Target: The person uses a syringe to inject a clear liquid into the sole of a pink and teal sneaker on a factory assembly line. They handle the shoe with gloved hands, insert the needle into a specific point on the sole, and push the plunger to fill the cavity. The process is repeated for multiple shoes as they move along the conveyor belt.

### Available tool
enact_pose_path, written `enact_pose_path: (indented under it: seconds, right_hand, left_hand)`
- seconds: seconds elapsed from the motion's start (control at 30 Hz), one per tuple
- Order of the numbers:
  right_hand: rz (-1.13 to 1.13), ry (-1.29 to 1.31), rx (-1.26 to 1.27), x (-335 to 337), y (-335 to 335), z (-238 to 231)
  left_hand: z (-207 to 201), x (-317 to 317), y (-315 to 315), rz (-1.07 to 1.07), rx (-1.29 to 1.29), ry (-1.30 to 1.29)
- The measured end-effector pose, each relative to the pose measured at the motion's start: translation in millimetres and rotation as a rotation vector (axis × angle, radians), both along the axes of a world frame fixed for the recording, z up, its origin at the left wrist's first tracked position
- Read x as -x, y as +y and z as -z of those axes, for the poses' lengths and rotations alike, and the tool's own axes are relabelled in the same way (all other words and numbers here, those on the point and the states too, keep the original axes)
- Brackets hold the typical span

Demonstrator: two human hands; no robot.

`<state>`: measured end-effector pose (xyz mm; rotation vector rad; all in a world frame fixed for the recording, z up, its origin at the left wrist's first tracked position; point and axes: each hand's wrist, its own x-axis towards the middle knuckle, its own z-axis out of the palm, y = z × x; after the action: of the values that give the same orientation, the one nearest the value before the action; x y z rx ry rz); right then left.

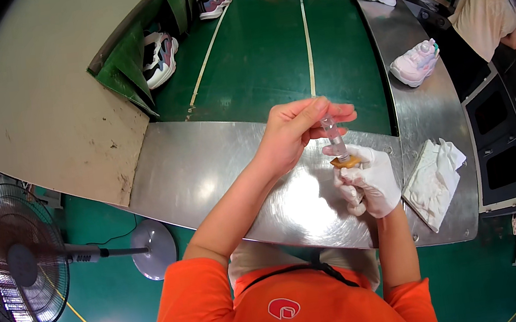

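Observation:
My bare left hand (296, 126) has its fingers closed round the upper end of a small clear bottle or tube (333, 135). The bottle stands nearly upright, its lower end touching a yellowish-brown pad (345, 162), perhaps sponge or cloth. That pad is pinched between the fingers of my right hand (370, 180), which wears a white glove with a few stains. Both hands are close together above the metal table edge. Any liquid passing between bottle and pad is too small to make out.
A steel worktop (206, 161) frames a green conveyor belt (269, 49). Sneakers stand at the belt's left (159, 60) and on the right ledge (416, 64). Folded white cloth (434, 183) lies by my right hand. A fan (21, 260) stands left; a co-worker (486, 10) is at far right.

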<state>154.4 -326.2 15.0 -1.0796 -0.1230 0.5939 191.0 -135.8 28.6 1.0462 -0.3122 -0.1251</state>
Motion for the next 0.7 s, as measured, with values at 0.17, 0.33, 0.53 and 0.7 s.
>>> enact_pose_path:
  seconds: [0.17,0.33,0.53,0.7]
  right_hand:
    - [-0.006,-0.027,0.004,-5.2,3.2,7.3]
    - [0.327,-0.635,0.520,-15.3,23.5,34.8]
    - [0.396,-0.595,0.595,-7.9,17.8,27.5]
    - [0.309,-0.178,0.202,-5.2,14.0,13.7]
  left_hand:
    - [4.6,-2.5,-1.3,-0.087,-0.031,0.030]
    - [14.0,-12.1,-4.5,-0.274,-0.049,0.057]
    - [6.3,-4.3,-8.6,-0.275,-0.095,0.059]
    - [4.8,-0.8,-8.2,-0.199,-0.102,-0.010]
